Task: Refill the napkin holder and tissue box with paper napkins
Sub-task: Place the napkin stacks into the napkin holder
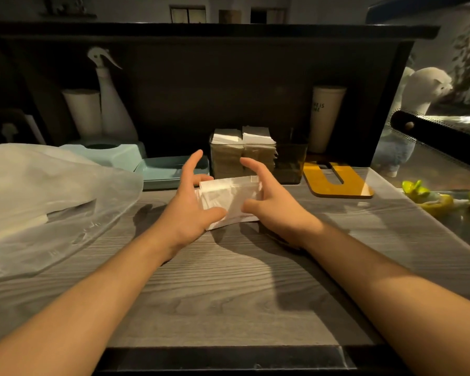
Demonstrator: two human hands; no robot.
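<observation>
The only lettering I can make out is on the tall white paper cup standing at the back right of the counter, against the dark panel. Dark capitals run in two short lines on its side. The upper line ends in "IS", with part of a letter or two before it cut off by the curve of the cup; the lower line ends in what looks like "E", too small and dim to read. Nothing else here carries readable text.
</observation>
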